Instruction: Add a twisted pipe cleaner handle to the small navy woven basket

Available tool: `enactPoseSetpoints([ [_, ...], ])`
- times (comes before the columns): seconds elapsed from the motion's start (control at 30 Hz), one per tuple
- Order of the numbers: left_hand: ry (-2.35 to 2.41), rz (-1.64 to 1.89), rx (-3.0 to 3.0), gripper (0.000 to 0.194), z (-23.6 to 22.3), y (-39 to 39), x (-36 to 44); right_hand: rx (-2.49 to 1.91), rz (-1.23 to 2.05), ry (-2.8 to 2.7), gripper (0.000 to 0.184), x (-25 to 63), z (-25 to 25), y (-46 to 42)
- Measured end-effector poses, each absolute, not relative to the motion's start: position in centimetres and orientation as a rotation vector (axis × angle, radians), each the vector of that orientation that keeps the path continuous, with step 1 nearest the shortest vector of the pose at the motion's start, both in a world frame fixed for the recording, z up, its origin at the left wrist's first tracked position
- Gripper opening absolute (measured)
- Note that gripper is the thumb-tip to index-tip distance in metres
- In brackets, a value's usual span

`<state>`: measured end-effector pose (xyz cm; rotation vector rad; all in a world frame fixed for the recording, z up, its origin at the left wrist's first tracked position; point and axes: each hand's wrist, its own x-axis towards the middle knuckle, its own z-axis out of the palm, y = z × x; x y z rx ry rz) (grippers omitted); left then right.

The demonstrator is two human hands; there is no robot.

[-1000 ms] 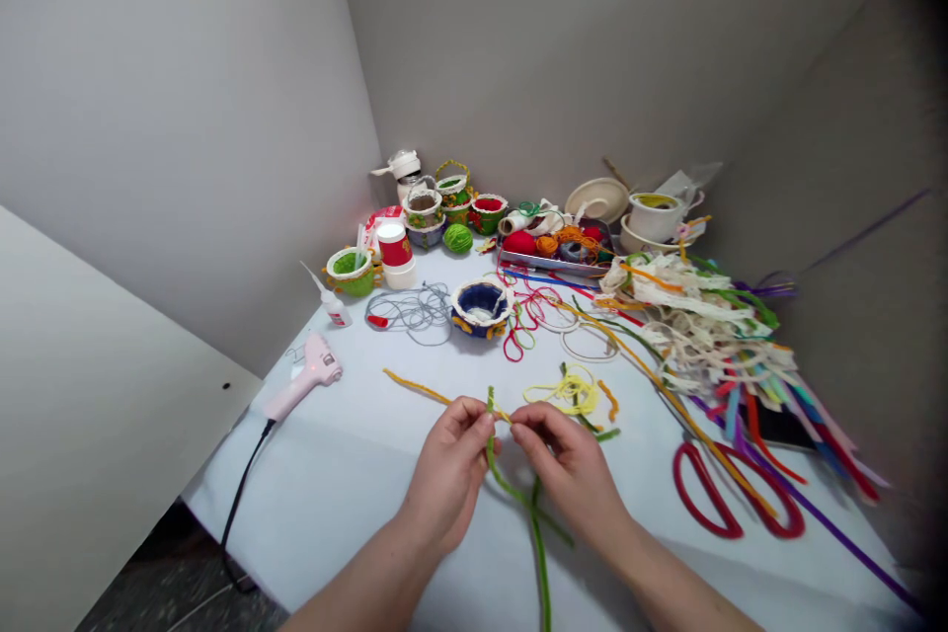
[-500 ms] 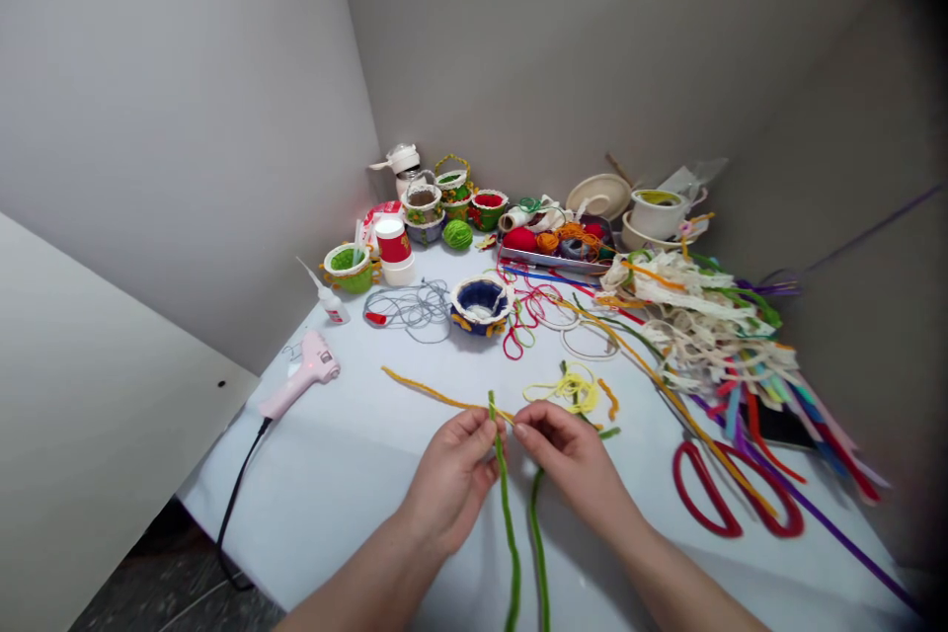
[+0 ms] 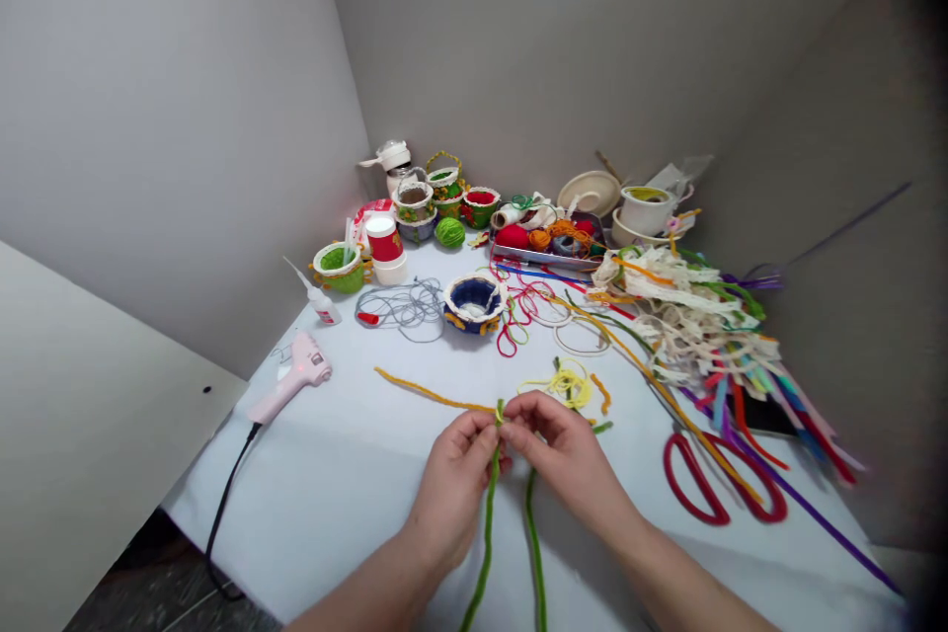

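Note:
My left hand and my right hand meet above the near part of the white table. Both pinch the top ends of two green pipe cleaners, which hang down side by side toward me. The ends poke up just between my fingertips. An orange pipe cleaner lies on the table right behind my left hand. A tangle of yellow cord sits just beyond my right hand.
A pink glue gun with a black cable lies at the left edge. A blue woven bowl, grey wire, small baskets and yarn stand farther back. Red-handled scissors and a heap of coloured pipe cleaners fill the right side.
My hands have come closer together, bringing the two green pipe cleaner tops side by side. The stems now hang straighter and parallel. The view shifted slightly right.

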<state>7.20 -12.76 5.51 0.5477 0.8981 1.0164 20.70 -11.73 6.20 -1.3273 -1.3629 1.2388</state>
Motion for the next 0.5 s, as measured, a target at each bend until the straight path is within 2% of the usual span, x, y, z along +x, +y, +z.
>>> enactPoseSetpoints([
  [0.5,0.652,0.862,0.366,0.013,5.58,-13.13,6.94,-1.185,1.803,-0.893,0.027,21.5,5.97,-11.52],
])
